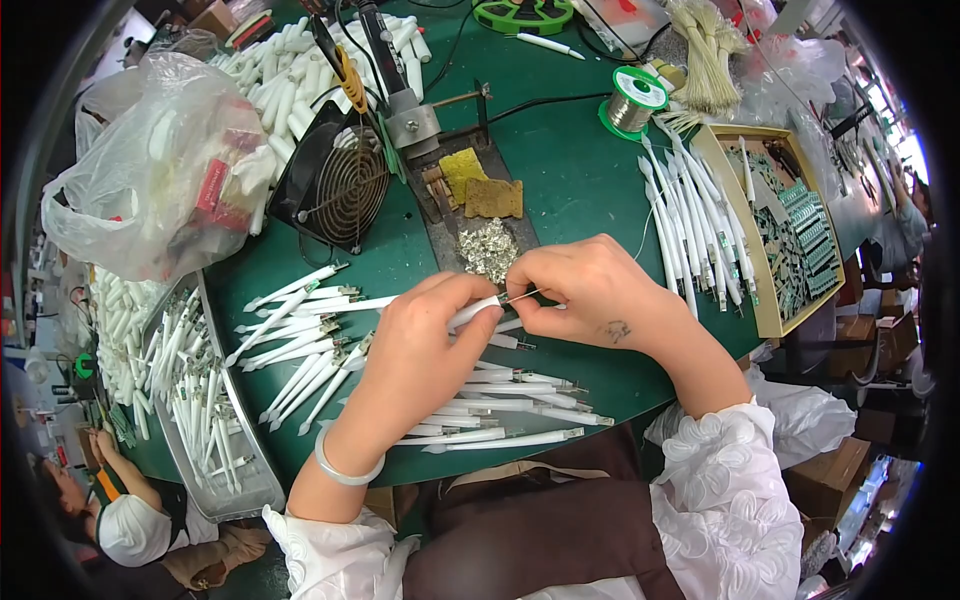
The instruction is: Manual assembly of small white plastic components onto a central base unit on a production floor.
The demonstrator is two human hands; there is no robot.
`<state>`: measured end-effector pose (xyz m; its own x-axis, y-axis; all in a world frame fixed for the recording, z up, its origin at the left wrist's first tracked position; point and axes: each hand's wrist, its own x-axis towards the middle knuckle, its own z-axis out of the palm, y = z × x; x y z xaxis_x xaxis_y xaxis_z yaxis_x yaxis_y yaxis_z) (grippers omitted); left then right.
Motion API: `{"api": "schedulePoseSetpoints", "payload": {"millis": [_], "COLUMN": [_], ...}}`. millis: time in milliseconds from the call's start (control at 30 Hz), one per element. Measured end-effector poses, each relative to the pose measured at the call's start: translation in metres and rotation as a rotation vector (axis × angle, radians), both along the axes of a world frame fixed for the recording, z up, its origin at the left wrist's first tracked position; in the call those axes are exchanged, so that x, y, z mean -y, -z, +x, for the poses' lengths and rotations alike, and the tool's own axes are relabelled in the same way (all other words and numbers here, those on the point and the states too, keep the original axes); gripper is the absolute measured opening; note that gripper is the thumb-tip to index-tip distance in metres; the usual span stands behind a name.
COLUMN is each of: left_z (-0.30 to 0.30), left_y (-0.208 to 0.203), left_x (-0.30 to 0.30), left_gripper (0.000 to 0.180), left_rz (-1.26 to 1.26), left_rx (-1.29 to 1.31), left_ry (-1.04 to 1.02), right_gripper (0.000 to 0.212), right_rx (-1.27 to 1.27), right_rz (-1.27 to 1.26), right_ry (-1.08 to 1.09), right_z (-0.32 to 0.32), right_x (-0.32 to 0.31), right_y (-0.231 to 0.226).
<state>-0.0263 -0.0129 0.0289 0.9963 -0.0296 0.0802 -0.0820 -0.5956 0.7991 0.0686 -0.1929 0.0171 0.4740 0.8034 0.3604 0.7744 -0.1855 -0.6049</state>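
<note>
My left hand (420, 335) is closed around a slim white plastic tube (474, 312), which lies roughly level with its open end toward the right. At that end my right hand (580, 290) pinches a thin wire (524, 296) between thumb and fingers; whether the wire is fixed inside the tube I cannot tell. Beneath and beside my left hand lie several similar white tubes (500, 438) with small circuit pieces at their ends. Another group of tubes with pointed tips (300, 315) rests to its left. Just beyond my hands sits a heap of silvery solder scraps (487, 250).
Sponges (494, 198), a soldering iron stand (412, 125) and a black fan (345, 180) stand ahead. A solder spool (634, 100), more tubes (690, 220) and a box of circuit boards (766, 290) are right. Left are a metal tray (262, 490), a plastic bag (150, 170) and a co-worker (135, 510).
</note>
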Motion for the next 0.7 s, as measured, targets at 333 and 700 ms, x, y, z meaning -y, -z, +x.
{"api": "schedulePoseSetpoints", "payload": {"millis": [333,700], "left_z": [-0.001,-0.001], "left_y": [0.015,0.024], "left_x": [0.001,0.0], "left_gripper": [0.009,0.009], "left_rz": [-0.177,-0.451], "left_rx": [-0.085,-0.21], "left_ry": [-0.074,-0.231], "right_gripper": [0.014,0.012], "right_rx": [-0.085,0.031], "right_rz": [-0.088,0.043], "right_ry": [0.029,0.016], "right_z": [-0.004,-0.003], "right_x": [-0.007,-0.009], "right_y": [0.002,0.008]}}
